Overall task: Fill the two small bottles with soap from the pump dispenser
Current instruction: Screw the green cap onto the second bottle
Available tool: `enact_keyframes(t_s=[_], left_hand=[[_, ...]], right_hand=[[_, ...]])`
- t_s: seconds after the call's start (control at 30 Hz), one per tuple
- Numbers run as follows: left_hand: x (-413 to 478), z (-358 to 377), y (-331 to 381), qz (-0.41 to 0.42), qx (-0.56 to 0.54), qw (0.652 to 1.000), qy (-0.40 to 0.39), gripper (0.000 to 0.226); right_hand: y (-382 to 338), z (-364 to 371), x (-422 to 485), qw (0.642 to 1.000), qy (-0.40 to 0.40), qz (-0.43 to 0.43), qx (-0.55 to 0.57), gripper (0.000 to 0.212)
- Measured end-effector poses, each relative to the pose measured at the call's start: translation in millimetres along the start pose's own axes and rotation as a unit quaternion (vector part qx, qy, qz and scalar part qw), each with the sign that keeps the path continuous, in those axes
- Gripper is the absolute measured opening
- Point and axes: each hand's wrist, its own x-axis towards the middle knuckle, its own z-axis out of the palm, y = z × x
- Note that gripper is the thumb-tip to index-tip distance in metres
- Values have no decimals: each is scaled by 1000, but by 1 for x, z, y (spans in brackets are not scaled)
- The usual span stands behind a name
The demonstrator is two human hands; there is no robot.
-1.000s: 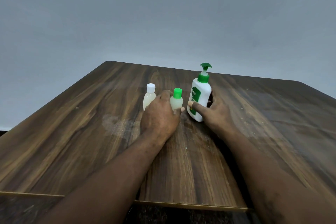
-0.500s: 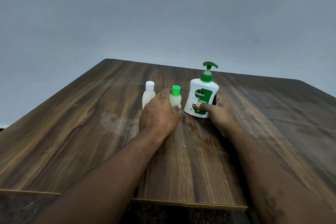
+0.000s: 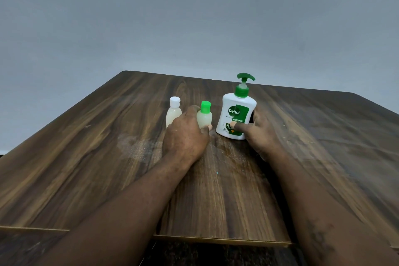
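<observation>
A white pump dispenser with a green pump head and green label stands upright on the wooden table. My right hand grips its lower body, thumb across the label. To its left stands a small bottle with a green cap, holding pale liquid; my left hand holds it with fingers and thumb round its base. Further left a second small bottle with a white cap stands upright, also with pale liquid, just beyond my left hand's knuckles. All caps are on.
The dark wooden table stretches wide on both sides, with a pale smear left of my left hand. Its near edge runs below my forearms. A plain grey wall stands behind.
My right hand turned the dispenser so its label faces me, and it stands a little further back. My left hand stayed on the green-capped bottle.
</observation>
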Motion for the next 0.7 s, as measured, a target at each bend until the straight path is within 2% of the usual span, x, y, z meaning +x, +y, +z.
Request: enact_keyframes(t_s=[0.27,0.53,0.7], left_hand=[[-1,0,0,3,2,1000,5,48],[-4,-3,-2,-4,5,1000,9,53],[-5,-5,0,-12,12,999,27,53]], right_hand=[[4,-1,3,1000,-17,-6,7,45],[1,-4,-5,999,3,-39,-18,55],[0,-7,-7,995,39,-70,-60,74]])
